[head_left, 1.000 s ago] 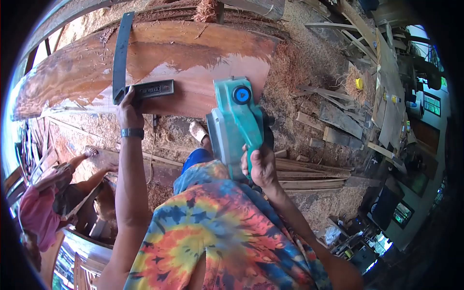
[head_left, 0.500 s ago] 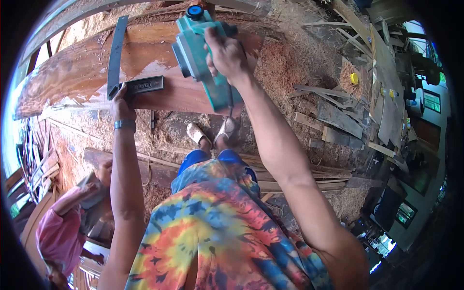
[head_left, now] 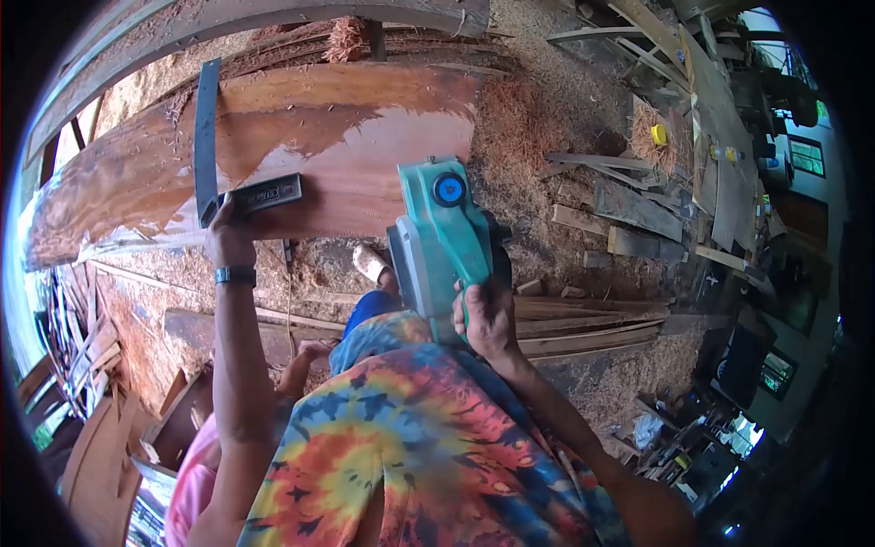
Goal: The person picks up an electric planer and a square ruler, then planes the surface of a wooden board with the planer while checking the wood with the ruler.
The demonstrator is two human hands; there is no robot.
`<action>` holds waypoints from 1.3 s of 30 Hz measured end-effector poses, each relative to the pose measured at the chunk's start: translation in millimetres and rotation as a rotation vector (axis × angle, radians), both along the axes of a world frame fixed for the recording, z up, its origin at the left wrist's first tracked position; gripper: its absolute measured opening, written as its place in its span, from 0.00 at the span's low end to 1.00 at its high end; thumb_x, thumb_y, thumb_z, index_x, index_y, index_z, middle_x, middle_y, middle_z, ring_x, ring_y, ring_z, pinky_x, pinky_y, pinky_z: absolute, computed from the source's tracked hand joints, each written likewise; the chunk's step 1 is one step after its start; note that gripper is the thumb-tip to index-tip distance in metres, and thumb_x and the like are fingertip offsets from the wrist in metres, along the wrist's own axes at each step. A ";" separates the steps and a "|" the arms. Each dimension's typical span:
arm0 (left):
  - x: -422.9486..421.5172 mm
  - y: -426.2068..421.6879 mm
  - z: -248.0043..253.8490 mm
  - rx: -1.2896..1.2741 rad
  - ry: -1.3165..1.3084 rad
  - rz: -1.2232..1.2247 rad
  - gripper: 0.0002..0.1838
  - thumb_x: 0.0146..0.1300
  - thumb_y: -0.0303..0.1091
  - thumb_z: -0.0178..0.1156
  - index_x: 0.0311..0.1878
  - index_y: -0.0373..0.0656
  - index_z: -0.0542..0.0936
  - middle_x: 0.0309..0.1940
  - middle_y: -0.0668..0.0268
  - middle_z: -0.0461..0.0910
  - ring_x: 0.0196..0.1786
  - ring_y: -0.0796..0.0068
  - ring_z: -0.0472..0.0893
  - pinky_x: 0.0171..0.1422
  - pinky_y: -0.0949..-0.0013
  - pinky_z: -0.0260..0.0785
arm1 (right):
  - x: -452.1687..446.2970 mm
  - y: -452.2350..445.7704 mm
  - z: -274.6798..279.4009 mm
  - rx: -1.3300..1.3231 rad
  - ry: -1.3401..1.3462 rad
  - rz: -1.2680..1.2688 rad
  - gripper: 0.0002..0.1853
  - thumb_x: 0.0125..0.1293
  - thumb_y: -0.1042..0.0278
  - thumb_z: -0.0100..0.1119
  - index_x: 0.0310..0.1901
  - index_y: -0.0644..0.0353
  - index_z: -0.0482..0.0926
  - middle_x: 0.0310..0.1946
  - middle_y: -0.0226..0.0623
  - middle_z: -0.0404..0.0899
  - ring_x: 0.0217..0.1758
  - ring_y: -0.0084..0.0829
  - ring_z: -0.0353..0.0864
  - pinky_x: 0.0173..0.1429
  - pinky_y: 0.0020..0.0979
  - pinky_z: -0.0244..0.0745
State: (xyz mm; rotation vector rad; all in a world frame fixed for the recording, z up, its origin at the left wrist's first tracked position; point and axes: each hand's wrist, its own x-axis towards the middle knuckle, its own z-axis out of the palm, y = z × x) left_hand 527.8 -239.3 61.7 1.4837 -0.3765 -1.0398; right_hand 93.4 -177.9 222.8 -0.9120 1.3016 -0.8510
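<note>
A wide reddish plank (head_left: 365, 146) lies across the upper left, partly dark brown and partly pale where its surface looks planed. Across its left part rests a square with a long dark blade (head_left: 206, 137) and a black handle (head_left: 266, 193). My left hand (head_left: 228, 239), a watch on its wrist, is closed on the square's corner at the plank's near edge. A green electric planer (head_left: 442, 228) with a blue-centred knob is at the plank's near right edge, close to my body. Its rear handle is in my right hand (head_left: 486, 321), fingers wrapped round it.
Wood shavings (head_left: 538, 128) cover the ground. Scrap boards (head_left: 638, 210) lie to the right, long strips (head_left: 592, 328) beside my legs. A yellow-lidded container (head_left: 658, 135) stands farther right. A co-worker in a pink shirt (head_left: 193, 465) is at the lower left, partly behind my left arm.
The planer first went forward over the plank, then came back toward my body in my right hand. My left hand stays on the square. The co-worker has shifted right, closer to my left arm.
</note>
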 end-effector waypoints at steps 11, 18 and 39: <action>-15.7 -8.7 19.9 0.023 -0.003 0.011 0.14 0.70 0.32 0.58 0.54 0.37 0.83 0.40 0.67 0.85 0.42 0.77 0.82 0.45 0.70 0.79 | 30.3 -162.0 0.0 -0.142 0.094 -0.159 0.24 0.77 0.47 0.50 0.29 0.60 0.71 0.10 0.30 0.69 0.09 0.21 0.69 0.13 0.26 0.61; -21.6 -15.8 30.5 -0.024 0.336 0.142 0.12 0.67 0.34 0.62 0.49 0.40 0.83 0.42 0.64 0.86 0.40 0.71 0.86 0.41 0.69 0.82 | 17.4 -250.8 -0.8 -0.129 0.073 -0.193 0.32 0.70 0.30 0.48 0.35 0.60 0.71 0.14 0.30 0.68 0.12 0.23 0.69 0.15 0.28 0.65; 30.0 56.5 45.1 -0.365 0.496 0.347 0.11 0.70 0.28 0.55 0.50 0.35 0.81 0.45 0.56 0.86 0.48 0.60 0.86 0.55 0.53 0.81 | 47.6 -71.7 9.8 0.015 -0.038 0.520 0.35 0.68 0.31 0.52 0.45 0.64 0.73 0.17 0.28 0.70 0.16 0.17 0.67 0.22 0.21 0.62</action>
